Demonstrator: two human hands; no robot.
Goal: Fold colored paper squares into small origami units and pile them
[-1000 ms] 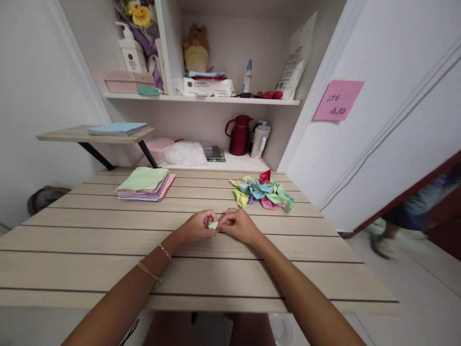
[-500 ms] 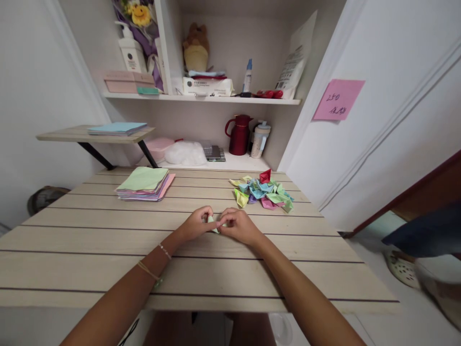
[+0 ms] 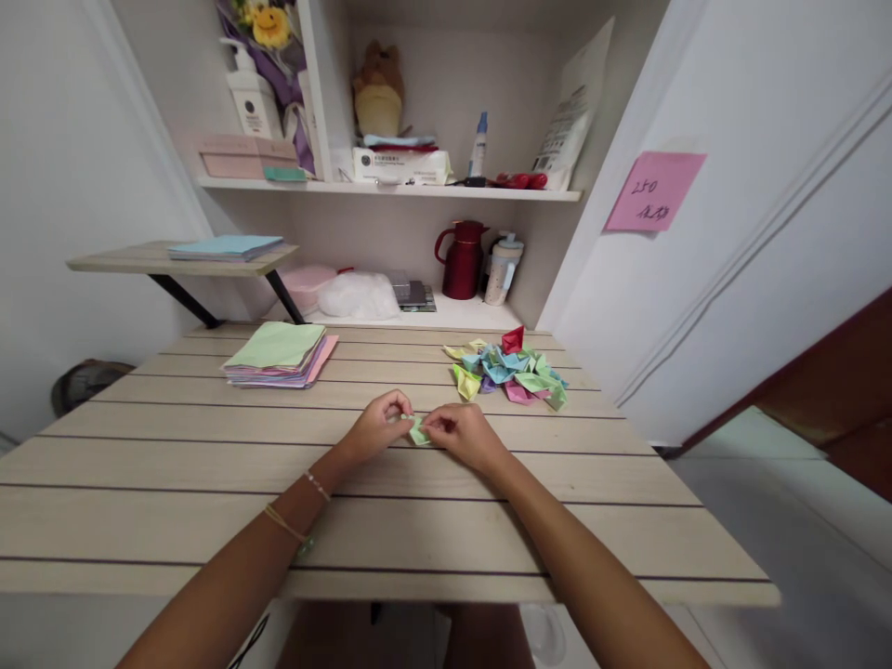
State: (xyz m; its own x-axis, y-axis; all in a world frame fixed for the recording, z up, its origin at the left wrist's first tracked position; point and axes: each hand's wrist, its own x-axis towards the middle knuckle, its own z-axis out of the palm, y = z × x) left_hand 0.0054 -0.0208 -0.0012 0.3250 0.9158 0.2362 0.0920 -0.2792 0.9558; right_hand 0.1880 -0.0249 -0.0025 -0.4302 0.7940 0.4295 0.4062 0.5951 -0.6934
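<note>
Both my hands meet over the middle of the wooden table [image 3: 174, 465], pinching a small folded piece of light green paper [image 3: 419, 431] between them. My left hand [image 3: 378, 427] grips its left side with curled fingers, and my right hand [image 3: 462, 434] grips its right side. The paper sits just above the tabletop. A heap of several folded paper shapes [image 3: 510, 373] in green, blue, pink and red lies behind my right hand. A stack of coloured paper sheets [image 3: 281, 355] with a green sheet on top lies at the back left.
A small raised side shelf [image 3: 139, 262] with blue sheets stands at the left. Behind the table a recess holds a red jug [image 3: 463, 260], a white cup [image 3: 503, 269] and a plastic bag [image 3: 358, 296]. A pink note [image 3: 653, 192] hangs on the white wall at right.
My hands have shifted slightly away from me and the green paper shows a little more between them. A person passing at the right edge has gone out of view.
</note>
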